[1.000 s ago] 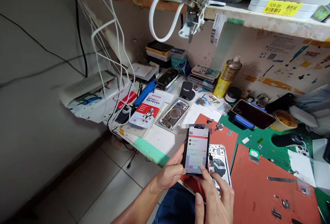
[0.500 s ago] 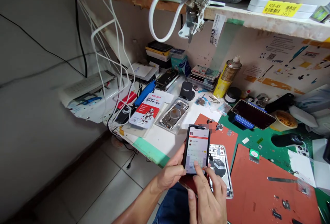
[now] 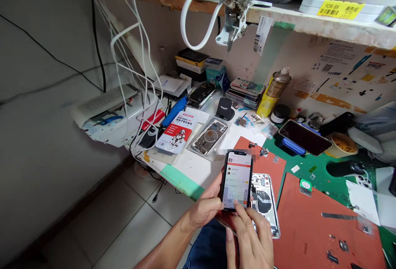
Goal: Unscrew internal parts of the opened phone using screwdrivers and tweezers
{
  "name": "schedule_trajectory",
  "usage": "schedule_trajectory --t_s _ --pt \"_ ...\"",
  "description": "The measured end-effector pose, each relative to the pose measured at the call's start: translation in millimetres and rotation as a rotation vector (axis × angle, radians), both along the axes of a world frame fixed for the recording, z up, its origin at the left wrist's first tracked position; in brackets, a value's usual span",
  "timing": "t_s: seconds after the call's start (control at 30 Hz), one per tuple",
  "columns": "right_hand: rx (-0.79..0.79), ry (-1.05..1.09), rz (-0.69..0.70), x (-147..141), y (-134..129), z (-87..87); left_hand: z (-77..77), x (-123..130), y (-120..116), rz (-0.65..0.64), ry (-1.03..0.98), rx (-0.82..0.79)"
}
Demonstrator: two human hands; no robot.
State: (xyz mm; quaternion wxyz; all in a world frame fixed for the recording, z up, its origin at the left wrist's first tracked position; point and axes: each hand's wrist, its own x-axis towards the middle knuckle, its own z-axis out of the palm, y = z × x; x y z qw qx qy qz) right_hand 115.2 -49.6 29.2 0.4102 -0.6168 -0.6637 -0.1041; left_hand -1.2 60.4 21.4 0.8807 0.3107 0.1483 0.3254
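Note:
A lit phone (image 3: pixel 236 178) with a keypad on its screen is held upright in my left hand (image 3: pixel 206 207), whose fingers wrap round its left side and back. Over the lower part of the screen is my right hand (image 3: pixel 250 236), fingers apart and holding nothing; one fingertip is at the keypad. Just right of the lit phone, an opened phone body (image 3: pixel 267 203) with bare inner parts lies on the red mat (image 3: pixel 324 219), partly hidden by my right hand.
A phone frame in a clear tray (image 3: pixel 210 137) and a battery package (image 3: pixel 177 133) lie on the left. Behind stand a yellow spray can (image 3: pixel 274 91) and a dark-screened phone (image 3: pixel 305 137). Tweezers (image 3: pixel 338 216) rest on the mat. White cables (image 3: pixel 142 54) hang at left.
My right hand's fingers have shifted slightly lower over the keypad and drawn closer together. My left hand still holds the phone in nearly the same place.

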Motion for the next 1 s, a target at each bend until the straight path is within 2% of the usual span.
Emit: schedule_trajectory --t_s 0.17,0.33,0.53,0.8,1.0 --pt "-0.023 -0.008 -0.008 0 -2 1.5 0.0 0 0 -0.004 -0.004 -0.001" --pt "-0.132 -0.065 0.005 3 3 6.6 -3.1 -1 -1 0.02 0.027 0.018" --pt "-0.149 -0.172 0.023 8 9 10.4 -3.7 -1 -1 0.01 0.05 0.032" --pt "-0.03 0.043 -0.107 -1 0 4.8 -4.3 0 -1 0.018 0.028 0.015" --pt "-0.095 0.025 -0.092 12 5 8.4 -7.5 -2 -1 0.007 0.044 -0.001"
